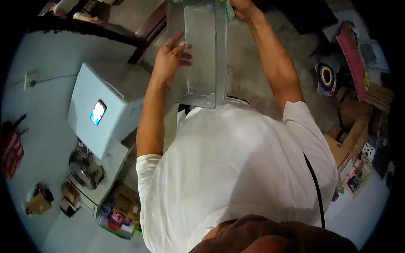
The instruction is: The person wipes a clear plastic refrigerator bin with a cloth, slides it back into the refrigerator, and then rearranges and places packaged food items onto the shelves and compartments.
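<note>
A long grey, partly see-through panel with raised edges (202,55) stands upright in front of my torso, its lower end near my white shirt. Small perforations show near its lower end. My left hand (174,55) is at the panel's left side, fingers apart and slightly blurred; whether they press on it is unclear. At the top, my right hand (244,9) is closed on a pale green cloth (230,10) beside the panel's right edge. The fingertips and the panel's top end are cut off by the frame.
A white box-like appliance (95,109) with a phone (98,112) on its side stands at left. Below it, a fan (86,172) is by a white cabinet (95,192). Cardboard boxes (352,135) and a round multicoloured object (327,78) are at right.
</note>
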The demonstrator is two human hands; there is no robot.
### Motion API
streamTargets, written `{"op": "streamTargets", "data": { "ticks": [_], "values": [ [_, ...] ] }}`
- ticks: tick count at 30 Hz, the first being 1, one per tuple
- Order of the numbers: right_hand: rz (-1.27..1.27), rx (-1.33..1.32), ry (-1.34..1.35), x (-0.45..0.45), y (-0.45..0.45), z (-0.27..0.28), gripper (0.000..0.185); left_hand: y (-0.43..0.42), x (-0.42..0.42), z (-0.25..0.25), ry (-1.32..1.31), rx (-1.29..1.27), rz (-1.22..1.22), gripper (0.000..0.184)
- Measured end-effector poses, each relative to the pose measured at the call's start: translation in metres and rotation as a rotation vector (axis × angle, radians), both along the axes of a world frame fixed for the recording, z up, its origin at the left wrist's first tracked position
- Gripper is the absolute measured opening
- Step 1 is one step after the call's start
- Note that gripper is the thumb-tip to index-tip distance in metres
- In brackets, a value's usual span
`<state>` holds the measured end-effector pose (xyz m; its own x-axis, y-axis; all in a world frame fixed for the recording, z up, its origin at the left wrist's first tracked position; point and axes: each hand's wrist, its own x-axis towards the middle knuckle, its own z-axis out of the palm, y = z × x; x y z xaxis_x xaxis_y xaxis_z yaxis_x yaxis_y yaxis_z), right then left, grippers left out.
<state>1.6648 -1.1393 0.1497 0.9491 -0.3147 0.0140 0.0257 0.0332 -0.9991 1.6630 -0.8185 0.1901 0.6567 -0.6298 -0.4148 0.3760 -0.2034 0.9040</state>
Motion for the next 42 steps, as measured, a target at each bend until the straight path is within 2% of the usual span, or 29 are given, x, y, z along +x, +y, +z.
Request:
{"op": "streamTargets", "data": {
  "ticks": [3, 6, 8, 9, 10, 11, 13, 15, 16, 18, 19, 21, 22, 23, 25, 26, 28, 29, 31, 33, 34, 36, 37, 39, 42],
  "values": [
    [0.042, 0.028, 0.004, 0.052, -0.028, 0.006, 0.046, -0.028, 0.068, -0.01, -0.008, 0.025, -0.063, 0.049],
    [0.029, -0.15, 0.135, 0.118, -0.061, 0.009, 0.044, -0.054, 0.144, -0.023, 0.015, 0.007, -0.129, 0.049],
    [0.037, -0.062, 0.151, 0.167, -0.075, 0.005, 0.049, -0.071, 0.197, -0.024, 0.027, 0.017, -0.149, 0.049],
    [0.036, -0.059, 0.169, 0.192, -0.095, -0.028, 0.049, -0.078, 0.219, -0.022, 0.012, 0.026, -0.149, 0.048],
    [-0.048, -0.292, -0.103, 0.226, -0.134, -0.077, 0.053, -0.09, 0.244, -0.019, -0.016, 0.031, -0.149, 0.048],
    [-0.132, -0.522, -0.389, 0.256, -0.156, -0.1, 0.058, -0.096, 0.269, -0.015, -0.02, 0.03, -0.148, 0.048],
    [-0.091, -0.49, -0.422, 0.27, -0.12, -0.046, 0.06, -0.109, 0.314, -0.011, -0.019, 0.023, -0.148, 0.048],
    [-0.754, -0.155, -0.151, 0.298, -0.072, 0.013, 0.051, -0.114, 0.352, -0.014, -0.004, -0.016, -0.137, 0.048],
    [-0.757, -0.15, -0.148, 0.316, -0.084, -0.003, 0.051, -0.117, 0.369, -0.014, 0.003, -0.063, -0.129, 0.048],
    [-0.914, -1.002, -0.397, 0.361, -0.119, -0.038, 0.044, -0.125, 0.398, -0.012, 0.035, -0.079, -0.103, 0.047],
    [-0.906, -0.998, -0.404, 0.379, -0.109, -0.02, 0.044, -0.128, 0.413, -0.013, 0.076, -0.094, -0.071, 0.047],
    [-0.517, 0.281, -0.445, 0.414, -0.088, 0.014, 0.038, -0.135, 0.446, -0.015, 0.058, -0.082, -0.05, 0.047],
    [-0.502, 0.289, -0.436, 0.432, -0.095, 0.016, 0.038, -0.137, 0.46, -0.017, 0.038, -0.072, -0.041, 0.047],
    [-0.489, -0.044, -0.416, 0.45, -0.103, 0.016, 0.039, -0.139, 0.477, -0.018, 0.041, -0.067, -0.019, 0.047],
    [-0.433, -0.364, -0.41, 0.506, -0.113, 0.002, 0.039, -0.143, 0.513, -0.014, -0.073, 0.004, 0.001, 0.046],
    [-0.6, -0.414, -0.834, 0.55, -0.112, -0.019, 0.04, -0.144, 0.532, -0.017, -0.079, 0.014, 0.032, 0.046],
    [-0.743, -0.404, -1.298, 0.608, -0.119, -0.003, 0.042, -0.151, 0.575, -0.017, -0.152, -0.071, 0.042, 0.047],
    [-0.419, -0.319, -0.94, 0.604, -0.123, 0.034, 0.044, -0.153, 0.589, -0.012, -0.153, -0.052, 0.071, 0.047],
    [-0.067, -0.214, -0.588, 0.639, -0.131, 0.048, 0.048, -0.165, 0.62, 0.009, -0.146, -0.06, 0.142, 0.046],
    [-0.188, -0.014, -0.495, 0.708, -0.139, 0.021, 0.05, -0.176, 0.653, 0.013, -0.156, -0.009, 0.207, 0.046],
    [-0.164, 0.001, -0.503, 0.735, -0.145, 0.011, 0.05, -0.181, 0.669, 0.013, -0.157, 0.026, 0.242, 0.047],
    [-0.192, -0.312, -0.387, 0.787, -0.159, -0.01, 0.05, -0.19, 0.701, 0.008, -0.138, 0.013, 0.304, 0.048],
    [-0.169, -0.3, -0.377, 0.815, -0.16, -0.03, 0.05, -0.192, 0.709, 0.004, -0.09, -0.002, 0.338, 0.05],
    [0.017, 0.174, -0.558, 0.864, -0.162, -0.058, 0.049, -0.2, 0.724, 0.0, -0.092, 0.011, 0.382, 0.05],
    [0.039, 0.153, -0.509, 0.904, -0.167, -0.064, 0.049, -0.212, 0.759, 0.003, -0.108, -0.015, 0.433, 0.05]
  ]
}}
